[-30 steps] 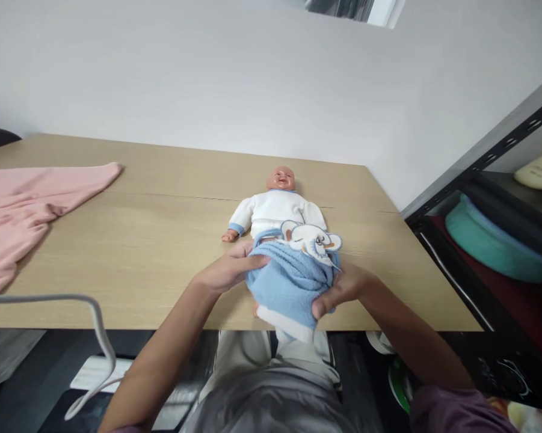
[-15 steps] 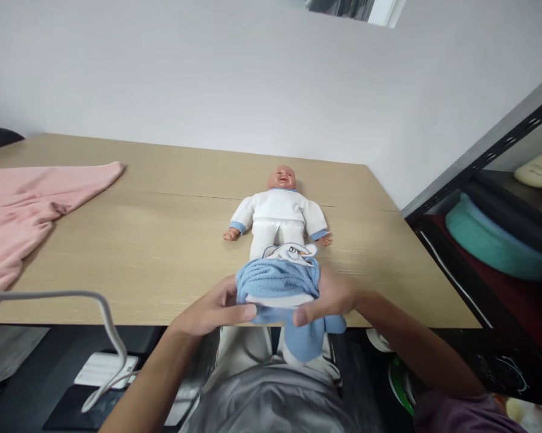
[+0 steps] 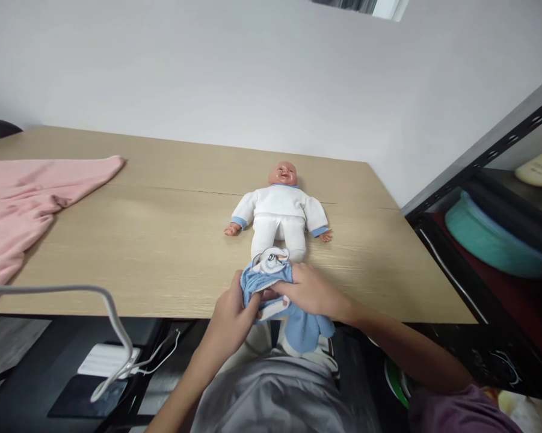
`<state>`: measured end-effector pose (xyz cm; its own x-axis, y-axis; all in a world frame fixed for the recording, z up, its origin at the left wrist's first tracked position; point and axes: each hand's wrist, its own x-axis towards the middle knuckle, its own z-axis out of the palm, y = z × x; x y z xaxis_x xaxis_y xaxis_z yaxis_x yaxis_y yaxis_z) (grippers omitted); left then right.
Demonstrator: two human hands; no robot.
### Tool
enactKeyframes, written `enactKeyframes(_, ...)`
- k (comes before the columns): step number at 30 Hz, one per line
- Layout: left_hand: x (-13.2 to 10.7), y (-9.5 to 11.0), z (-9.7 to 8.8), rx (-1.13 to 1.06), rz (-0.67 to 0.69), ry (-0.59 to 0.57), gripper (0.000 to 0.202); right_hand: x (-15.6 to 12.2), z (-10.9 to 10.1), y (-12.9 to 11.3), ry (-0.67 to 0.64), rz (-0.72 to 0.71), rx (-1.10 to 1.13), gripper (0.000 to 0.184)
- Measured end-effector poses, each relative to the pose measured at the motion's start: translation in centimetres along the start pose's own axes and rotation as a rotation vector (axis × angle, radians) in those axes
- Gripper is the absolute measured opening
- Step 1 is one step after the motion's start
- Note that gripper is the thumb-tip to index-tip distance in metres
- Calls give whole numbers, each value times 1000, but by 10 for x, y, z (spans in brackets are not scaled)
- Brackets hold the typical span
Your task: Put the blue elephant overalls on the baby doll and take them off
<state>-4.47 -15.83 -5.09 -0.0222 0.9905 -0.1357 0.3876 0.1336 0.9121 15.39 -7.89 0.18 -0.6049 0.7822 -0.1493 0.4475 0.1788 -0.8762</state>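
A doll (image 3: 280,201) in a white outfit with blue cuffs lies face up on the table, its arms spread and its feet toward me. Over its lower legs, at the front edge, I hold a small blue fleece garment (image 3: 259,279) with a white cartoon animal face and a pale lining. My left hand (image 3: 234,313) grips the garment's left side, thumb at its opening. My right hand (image 3: 313,291) has its fingers at the opening from the other side. A blue part of the garment hangs below the table edge. The doll's feet are hidden.
Pink cloth (image 3: 22,210) lies on the left of the wooden table (image 3: 162,240). A grey cable (image 3: 112,313) arches at the lower left above a white power strip (image 3: 103,361). On the right, a black shelf rack (image 3: 451,249) holds a teal basin (image 3: 491,240).
My hands have come closer together, bunching the garment and shifting it slightly left. The right fingers have moved into its opening. The doll has stayed put.
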Motion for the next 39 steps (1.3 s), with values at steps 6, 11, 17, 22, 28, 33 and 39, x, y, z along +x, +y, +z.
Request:
enactKeyframes(6,0,-9,-1,215,-79,-83,24,8,7,3,-28,9,-296,15)
enactKeyframes(11,6,-12,-5,308,-48,-72,28,7,16,5,82,-18,-348,19)
enactKeyframes(17,13,-21,-9,144,110,-67,26,1,22,11,86,35,-462,43)
enactKeyframes(22,11,-36,-6,138,129,-60,23,-3,18,16,49,10,-437,39)
enactKeyframes(28,18,-45,9,-120,110,66,42,-1,16,27,110,-72,-287,33)
enactKeyframes(33,30,-43,2,-187,152,53,53,6,9,32,178,-166,-146,28)
enactKeyframes(39,57,-33,-35,-15,279,-69,36,29,-16,37,221,-330,-252,37)
